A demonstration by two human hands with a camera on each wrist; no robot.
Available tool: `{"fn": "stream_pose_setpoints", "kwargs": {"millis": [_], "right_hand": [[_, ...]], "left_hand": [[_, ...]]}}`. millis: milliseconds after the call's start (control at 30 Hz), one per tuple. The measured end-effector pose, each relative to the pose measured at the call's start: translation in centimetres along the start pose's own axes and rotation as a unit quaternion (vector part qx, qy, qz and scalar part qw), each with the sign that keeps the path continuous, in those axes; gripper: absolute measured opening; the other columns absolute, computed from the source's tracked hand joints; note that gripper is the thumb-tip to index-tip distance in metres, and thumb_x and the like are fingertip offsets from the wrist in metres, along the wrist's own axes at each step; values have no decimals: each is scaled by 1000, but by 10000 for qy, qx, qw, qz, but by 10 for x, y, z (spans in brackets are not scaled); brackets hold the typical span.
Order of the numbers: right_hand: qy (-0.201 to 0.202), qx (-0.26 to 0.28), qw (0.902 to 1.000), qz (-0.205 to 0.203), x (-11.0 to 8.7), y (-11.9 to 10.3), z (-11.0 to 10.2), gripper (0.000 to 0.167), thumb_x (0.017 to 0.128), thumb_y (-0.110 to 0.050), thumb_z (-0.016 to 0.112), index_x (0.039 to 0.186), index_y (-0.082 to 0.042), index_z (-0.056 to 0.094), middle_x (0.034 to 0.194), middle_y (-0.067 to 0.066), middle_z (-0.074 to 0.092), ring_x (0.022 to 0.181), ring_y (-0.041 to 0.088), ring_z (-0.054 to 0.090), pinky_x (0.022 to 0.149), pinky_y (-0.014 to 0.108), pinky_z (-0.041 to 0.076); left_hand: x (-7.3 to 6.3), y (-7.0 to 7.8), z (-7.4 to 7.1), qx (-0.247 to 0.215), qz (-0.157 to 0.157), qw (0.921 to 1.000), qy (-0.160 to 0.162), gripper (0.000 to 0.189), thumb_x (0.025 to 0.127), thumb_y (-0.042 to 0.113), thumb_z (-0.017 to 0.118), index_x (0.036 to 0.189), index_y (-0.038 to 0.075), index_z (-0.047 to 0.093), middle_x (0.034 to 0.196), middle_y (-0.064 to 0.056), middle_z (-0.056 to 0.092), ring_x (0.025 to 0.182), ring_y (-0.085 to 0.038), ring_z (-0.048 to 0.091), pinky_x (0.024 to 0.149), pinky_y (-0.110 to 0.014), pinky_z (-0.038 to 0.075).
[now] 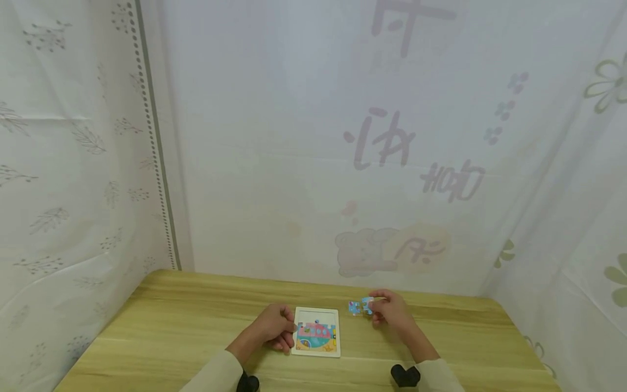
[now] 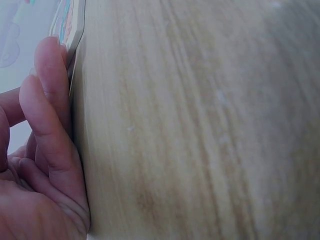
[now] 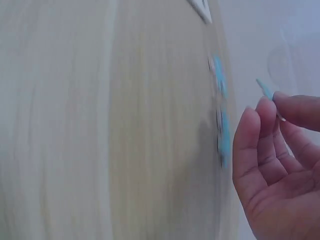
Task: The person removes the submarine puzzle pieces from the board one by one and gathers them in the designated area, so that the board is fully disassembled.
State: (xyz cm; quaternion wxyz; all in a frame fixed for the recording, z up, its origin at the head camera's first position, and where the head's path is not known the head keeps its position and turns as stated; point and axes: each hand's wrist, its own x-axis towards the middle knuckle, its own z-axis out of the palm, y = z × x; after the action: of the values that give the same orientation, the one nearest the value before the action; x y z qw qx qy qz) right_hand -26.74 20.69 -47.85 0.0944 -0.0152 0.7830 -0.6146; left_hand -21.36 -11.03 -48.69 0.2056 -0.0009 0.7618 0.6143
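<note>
Puzzle piece (image 3: pixel 263 87) juts from between fingers (image 3: pixel 267 111) of the right hand (image 3: pixel 277 182).

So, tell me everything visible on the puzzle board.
The puzzle board is a roughly rectangular tray with a raised white rim, lying flat on the wood-grain table. Its upper strip is pale and unfilled; below, fitted pieces show pink, teal and yellow artwork. The left hand is at its left edge, apparently touching it. Material is unclear.
</note>
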Motion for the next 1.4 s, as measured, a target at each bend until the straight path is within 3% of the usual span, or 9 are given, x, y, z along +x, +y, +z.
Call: {"fn": "stream_pose_setpoints", "kwargs": {"millis": [233,533,867,1100,1267,1400], "right_hand": [[848,-299,9955,304,-7,8,-31,33,91,2,60,121,12,52,72,8,57,55,15,51,52,29,49],[1002,-942,9895,439,-6,25,-46,32,93,-3,60,121,10,54,72,10,60,55,15,55,51,29,51],[1109,-1456,9825,337,-8,25,-45,25,91,-3,59,114,8,58,68,8,61,53,14,53,48,26,48],[1083,-1411,9836,301,-7,19,-41,27,91,-4,60,114,9,57,63,8,59,48,13,50,45,27,48],[1079,-1487,9828,163,-5,13,-29,30,91,-5,59,117,9,59,56,8,56,42,14,52,43,31,51],[891,-1287,9876,97,-3,3,-10,29,92,-6,58,118,8,60,56,10,56,41,14,51,43,31,50]], "left_hand": [[-2,-2,-2,-18,51,10000,17,14,90,3,64,99,0,53,61,-12,68,43,-11,62,39,-17,44],[0,-6,0,-46,53,10000,18,14,90,3,63,99,-1,53,61,-11,68,43,-11,62,38,-17,44],[-1,-2,3,30,42,10000,61,11,91,3,63,96,1,54,60,-11,68,43,-11,62,38,-17,44],[0,0,1,45,17,10000,78,11,91,3,62,98,1,54,60,-11,68,43,-11,61,38,-18,44],[0,0,0,65,8,9999,83,11,91,4,63,97,2,53,60,-11,68,43,-11,61,38,-18,44],[1,-1,0,49,8,10000,86,10,91,3,62,97,2,54,60,-10,67,42,-11,61,38,-18,43]]}}
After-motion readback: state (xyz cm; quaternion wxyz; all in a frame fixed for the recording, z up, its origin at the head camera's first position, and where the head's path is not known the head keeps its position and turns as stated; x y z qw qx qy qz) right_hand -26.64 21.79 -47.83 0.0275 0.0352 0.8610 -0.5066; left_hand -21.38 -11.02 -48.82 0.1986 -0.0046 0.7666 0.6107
